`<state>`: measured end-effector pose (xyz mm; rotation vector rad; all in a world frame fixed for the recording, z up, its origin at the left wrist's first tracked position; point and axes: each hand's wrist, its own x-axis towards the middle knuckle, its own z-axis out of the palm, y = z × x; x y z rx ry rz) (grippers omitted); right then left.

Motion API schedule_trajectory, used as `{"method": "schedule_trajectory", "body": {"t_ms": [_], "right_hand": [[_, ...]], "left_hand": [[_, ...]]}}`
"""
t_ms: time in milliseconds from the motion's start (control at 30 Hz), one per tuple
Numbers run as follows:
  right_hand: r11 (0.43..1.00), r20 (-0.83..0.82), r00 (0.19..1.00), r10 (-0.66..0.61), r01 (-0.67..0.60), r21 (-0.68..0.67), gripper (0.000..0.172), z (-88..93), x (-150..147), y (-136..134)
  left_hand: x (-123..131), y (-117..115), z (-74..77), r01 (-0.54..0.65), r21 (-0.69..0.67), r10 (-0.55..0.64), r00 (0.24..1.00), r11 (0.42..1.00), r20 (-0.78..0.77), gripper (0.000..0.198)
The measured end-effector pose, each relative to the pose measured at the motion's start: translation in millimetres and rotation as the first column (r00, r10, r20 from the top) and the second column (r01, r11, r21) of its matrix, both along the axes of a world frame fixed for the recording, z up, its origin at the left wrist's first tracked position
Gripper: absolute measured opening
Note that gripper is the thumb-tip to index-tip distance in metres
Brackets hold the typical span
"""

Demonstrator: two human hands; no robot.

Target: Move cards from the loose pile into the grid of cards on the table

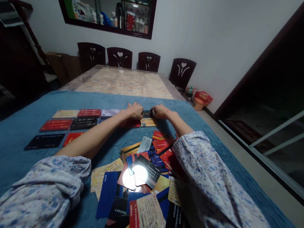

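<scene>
At the far side of the blue cloth, a black card [147, 114] lies between my two hands. My left hand [134, 111] has its fingers curled closed at the card's left end. On the right end, my right hand [160, 111] is closed in a pinch. A yellow card [148, 122] sits just in front of the black one, and a red card [132, 125] shows partly beneath my left wrist. Left of my left arm are rows of cards, among them a red card [56, 125], a black card [84, 123] and a dark blue card [45, 141].
A loose, overlapping heap of cards [147, 172] spreads between my forearms, with glare on some. The blue cloth [13, 162] covers the near part of the table [128, 82]. Several chairs [119, 56] stand beyond it. A glass shelf cabinet [108, 4] is set in the wall.
</scene>
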<state>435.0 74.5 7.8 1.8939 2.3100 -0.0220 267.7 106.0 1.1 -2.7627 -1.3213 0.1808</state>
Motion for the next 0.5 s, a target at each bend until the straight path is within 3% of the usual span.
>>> {"method": "schedule_trajectory", "body": {"t_ms": [500], "right_hand": [[1.000, -0.058, 0.998, 0.001, -0.002, -0.013, 0.050, 2.8, 3.8, -7.2]], "left_hand": [[-1.2, 1.5, -0.1, 0.010, -0.025, -0.010, 1.000, 1.000, -0.006, 0.045]]}}
